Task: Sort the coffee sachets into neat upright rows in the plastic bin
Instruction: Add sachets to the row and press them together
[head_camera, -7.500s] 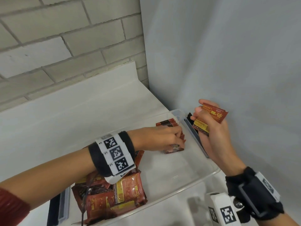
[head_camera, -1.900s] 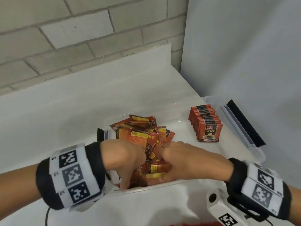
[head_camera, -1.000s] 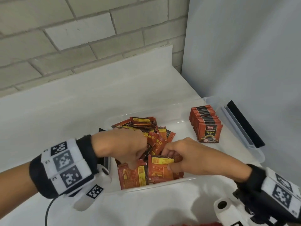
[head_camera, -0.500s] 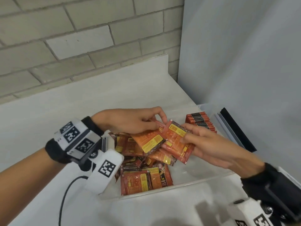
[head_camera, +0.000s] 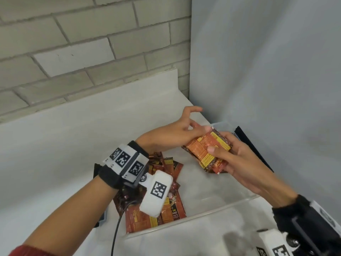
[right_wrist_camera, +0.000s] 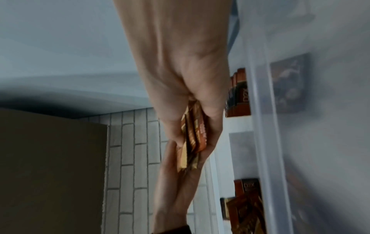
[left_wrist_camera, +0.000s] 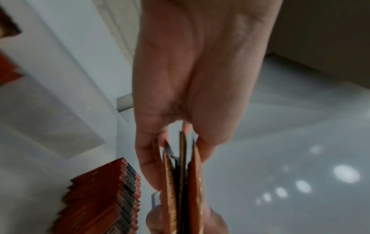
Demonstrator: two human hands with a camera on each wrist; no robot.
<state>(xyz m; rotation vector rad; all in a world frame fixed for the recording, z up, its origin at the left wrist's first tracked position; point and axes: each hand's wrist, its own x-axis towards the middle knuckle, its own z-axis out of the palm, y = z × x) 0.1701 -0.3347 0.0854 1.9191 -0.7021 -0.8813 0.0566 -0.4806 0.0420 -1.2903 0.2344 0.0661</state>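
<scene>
A stack of orange-red coffee sachets [head_camera: 207, 151] hangs over the right half of the clear plastic bin [head_camera: 203, 221]. My right hand [head_camera: 220, 145] grips it from the right, thumb across its face. My left hand [head_camera: 201, 130] meets its upper end, index finger raised. In the left wrist view the sachets [left_wrist_camera: 181, 166] show edge-on, pinched between that hand's fingers [left_wrist_camera: 148, 158]. An upright row of sachets [left_wrist_camera: 104, 194] stands in the bin just beside the hands; the head view hides it. Loose sachets [head_camera: 166, 209] lie heaped in the bin's left end.
The bin sits on a white counter [head_camera: 64, 145] in a corner, a brick wall [head_camera: 83, 52] behind and a grey wall [head_camera: 267, 80] close on the right. A black handle [head_camera: 252, 150] runs along the bin's right end. The bin's middle floor [head_camera: 208, 189] is bare.
The two separately held sachets have come together into one stack in my right hand. Both hands have shifted right, away from the loose pile, and my left index finger has lifted.
</scene>
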